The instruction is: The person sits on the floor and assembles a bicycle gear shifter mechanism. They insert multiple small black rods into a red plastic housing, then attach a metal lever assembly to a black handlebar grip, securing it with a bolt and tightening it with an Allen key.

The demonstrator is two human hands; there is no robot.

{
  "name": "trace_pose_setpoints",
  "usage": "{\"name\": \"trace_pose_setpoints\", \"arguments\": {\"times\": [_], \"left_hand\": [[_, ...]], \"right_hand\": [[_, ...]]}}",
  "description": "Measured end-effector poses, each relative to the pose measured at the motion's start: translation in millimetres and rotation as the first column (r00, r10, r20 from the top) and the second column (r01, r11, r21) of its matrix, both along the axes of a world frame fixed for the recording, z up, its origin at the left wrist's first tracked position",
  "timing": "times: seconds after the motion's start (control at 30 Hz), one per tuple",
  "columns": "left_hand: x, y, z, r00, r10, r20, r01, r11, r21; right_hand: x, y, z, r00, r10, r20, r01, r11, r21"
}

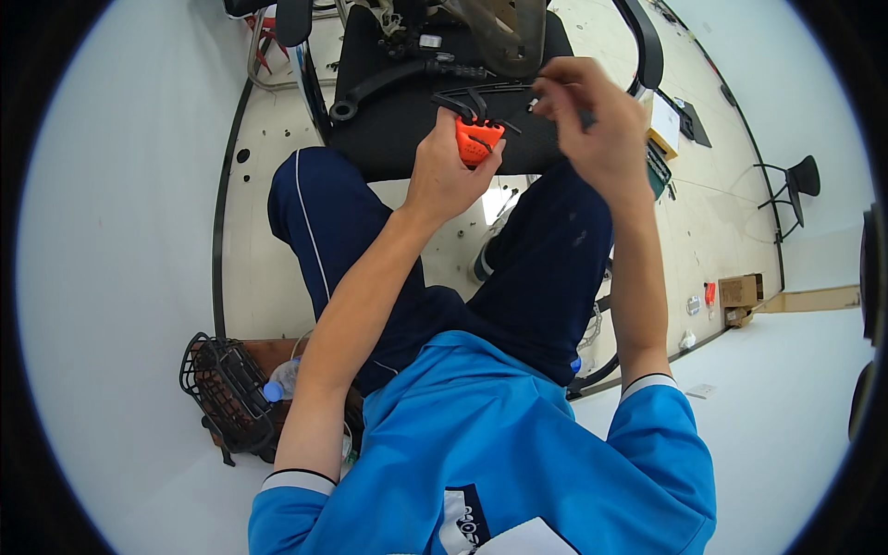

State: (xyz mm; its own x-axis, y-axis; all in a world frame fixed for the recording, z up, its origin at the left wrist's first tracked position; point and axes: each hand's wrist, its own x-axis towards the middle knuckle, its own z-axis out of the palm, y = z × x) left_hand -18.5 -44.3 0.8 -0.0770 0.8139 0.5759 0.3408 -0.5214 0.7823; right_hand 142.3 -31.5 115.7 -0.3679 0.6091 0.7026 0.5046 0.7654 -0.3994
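My left hand (pixel 450 171) is closed around an orange hex key holder (pixel 479 141), over the front of a black chair seat (pixel 388 143). Several black hex keys (pixel 451 104) stick out of its top at different angles, some pointing right. Just right of them, my right hand (pixel 592 116) is raised with its fingers curled together and partly blurred. A small pale-tipped piece (pixel 533 105) shows by its fingertips, near the end of the long keys. What those fingers pinch is not clear.
On the seat lie a dark bar with a ringed end (pixel 388 85) and a large greyish curved part (pixel 509 42). Chair armrests (pixel 294 23) rise at both sides. A black wire basket (pixel 222 388) stands at lower left, cardboard boxes (pixel 740 291) at right.
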Motion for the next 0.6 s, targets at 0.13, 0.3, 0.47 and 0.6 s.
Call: {"name": "trace_pose_setpoints", "arguments": {"times": [0.13, 0.3, 0.47, 0.6], "left_hand": [[0.0, -0.8, -3.1, 0.997, 0.009, 0.081, -0.017, 0.995, 0.098], [-1.2, -1.6, -6.4, 0.996, 0.011, 0.089, -0.025, 0.988, 0.153], [-2.5, -1.6, -8.1, 0.997, 0.005, 0.076, -0.021, 0.978, 0.207], [-4.0, -1.1, -9.7, 0.999, 0.004, 0.054, -0.016, 0.975, 0.221]], "right_hand": [[7.0, -18.3, 2.8, 0.994, 0.038, -0.104, -0.034, 0.999, 0.037], [8.7, -36.7, -5.5, 0.987, 0.089, -0.134, -0.079, 0.994, 0.075], [8.5, -41.5, -3.4, 0.987, 0.124, -0.099, -0.106, 0.98, 0.167], [7.0, -41.0, -5.6, 0.993, 0.109, -0.053, -0.096, 0.974, 0.204]]}}
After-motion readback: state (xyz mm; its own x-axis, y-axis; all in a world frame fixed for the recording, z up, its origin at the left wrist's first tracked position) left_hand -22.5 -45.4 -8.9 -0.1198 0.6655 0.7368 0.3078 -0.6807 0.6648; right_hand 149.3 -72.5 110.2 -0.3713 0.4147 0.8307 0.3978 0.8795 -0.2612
